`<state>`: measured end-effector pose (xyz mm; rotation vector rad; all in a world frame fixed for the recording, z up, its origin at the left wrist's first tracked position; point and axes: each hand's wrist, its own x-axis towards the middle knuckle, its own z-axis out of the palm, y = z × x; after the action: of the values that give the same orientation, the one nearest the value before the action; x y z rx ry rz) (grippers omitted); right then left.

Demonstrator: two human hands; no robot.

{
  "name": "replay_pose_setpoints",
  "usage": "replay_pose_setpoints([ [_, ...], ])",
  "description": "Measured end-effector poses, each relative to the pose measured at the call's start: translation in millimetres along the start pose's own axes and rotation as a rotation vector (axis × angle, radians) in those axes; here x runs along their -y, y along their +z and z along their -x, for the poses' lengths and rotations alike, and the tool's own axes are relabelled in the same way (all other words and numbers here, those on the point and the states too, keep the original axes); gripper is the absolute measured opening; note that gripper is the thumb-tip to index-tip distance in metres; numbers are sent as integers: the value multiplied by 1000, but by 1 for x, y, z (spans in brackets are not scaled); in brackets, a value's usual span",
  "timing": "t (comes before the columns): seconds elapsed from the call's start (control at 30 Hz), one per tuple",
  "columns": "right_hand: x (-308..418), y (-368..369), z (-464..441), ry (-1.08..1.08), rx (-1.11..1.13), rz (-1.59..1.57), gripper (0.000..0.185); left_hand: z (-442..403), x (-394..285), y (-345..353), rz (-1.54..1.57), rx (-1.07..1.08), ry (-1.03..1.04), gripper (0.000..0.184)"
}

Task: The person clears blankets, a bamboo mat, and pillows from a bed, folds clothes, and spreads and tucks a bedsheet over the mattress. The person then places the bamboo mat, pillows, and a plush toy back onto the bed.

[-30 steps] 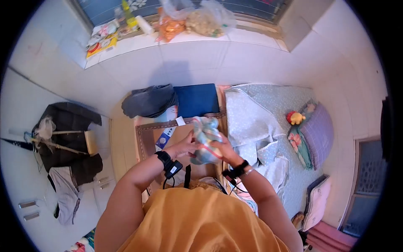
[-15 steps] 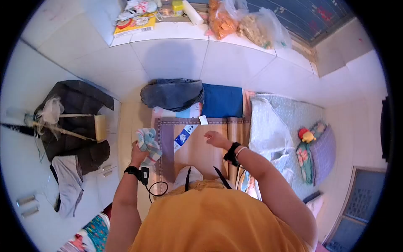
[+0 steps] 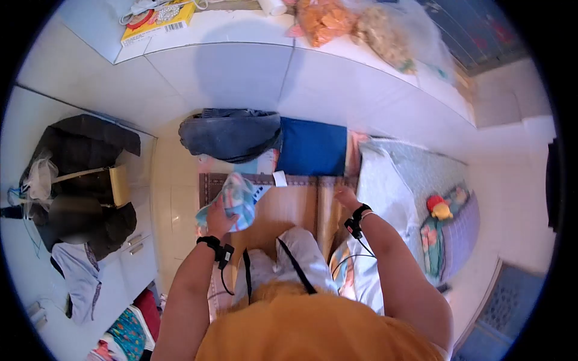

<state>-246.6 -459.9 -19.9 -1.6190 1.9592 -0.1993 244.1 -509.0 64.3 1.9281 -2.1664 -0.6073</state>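
Note:
My left hand [image 3: 220,219] is closed on a plaid cloth [image 3: 242,201] in pale blue, white and pink, which hangs bunched over the left part of the brown mat [image 3: 280,210]. Under the cloth, most of a blue-and-white printed label [image 3: 260,191] is hidden. My right hand [image 3: 347,198] is held over the mat's rolled right edge [image 3: 327,222], its fingers loosely apart and nothing seen in them. Whether it touches the mat I cannot tell. A small white card [image 3: 280,178] lies at the mat's far border.
Beyond the mat are a dark folded garment [image 3: 232,135] and a blue cushion [image 3: 313,146]. A pale quilt [image 3: 388,186], a purple pillow [image 3: 462,234] and a plush toy [image 3: 441,206] lie to the right. Dark clothes [image 3: 84,144] hang at left. Bags of food [image 3: 385,36] stand on the ledge.
My left hand has brought the cloth rightward from beside the mat to over it, covering much of the label. My right hand has shifted right to the rolled edge. The view has tilted slightly.

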Motion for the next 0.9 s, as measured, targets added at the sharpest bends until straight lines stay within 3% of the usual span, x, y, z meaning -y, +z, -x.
replay_pose_setpoints([
  [0.03, -38, 24, -31, 174, -148, 12, 20, -16, 3, 23, 279, -34, -75, 60],
  [0.07, 28, -35, -26, 363, -59, -324, 20, -32, 9, 43, 555, -70, -146, 61],
  [0.13, -63, 5, -85, 559, -72, -495, 45, -77, 18, 71, 777, -38, -358, 62],
  [0.17, -38, -13, -90, 602, -124, -412, 50, -98, 20, 85, 965, -71, -474, 64],
  [0.2, -8, -37, -89, 643, -174, -325, 56, -114, 26, 99, 819, -32, -566, 63],
  [0.27, -18, -35, -97, 518, -160, -678, 59, -144, 19, 106, 1184, -62, -874, 70],
  [0.3, -36, -28, -106, 602, -71, -836, 60, -160, 16, 110, 1349, -120, -1041, 74],
  [0.4, 22, -61, -96, 654, -11, -1035, 59, -188, -9, 94, 1476, -188, -1109, 73],
  [0.43, -6, -48, -106, 684, 79, -1158, 57, -193, -1, 101, 1471, -193, -1120, 73],
  [0.57, -17, -45, -107, 581, 120, -1215, 52, -219, 47, 147, 1568, -174, -907, 65],
  [0.7, -15, -46, -106, 528, 120, -1224, 52, -229, -2, 110, 1851, -207, -752, 65],
  [0.73, -7, -49, -106, 572, 94, -1244, 51, -236, -7, 106, 1956, -232, -717, 64],
  [0.77, 5, -52, -104, 620, 71, -1265, 51, -251, 28, 131, 2015, -127, -759, 58],
  [0.9, 46, -59, -96, 730, 142, -1511, 53, -251, -1, 109, 2140, -122, -652, 54],
])
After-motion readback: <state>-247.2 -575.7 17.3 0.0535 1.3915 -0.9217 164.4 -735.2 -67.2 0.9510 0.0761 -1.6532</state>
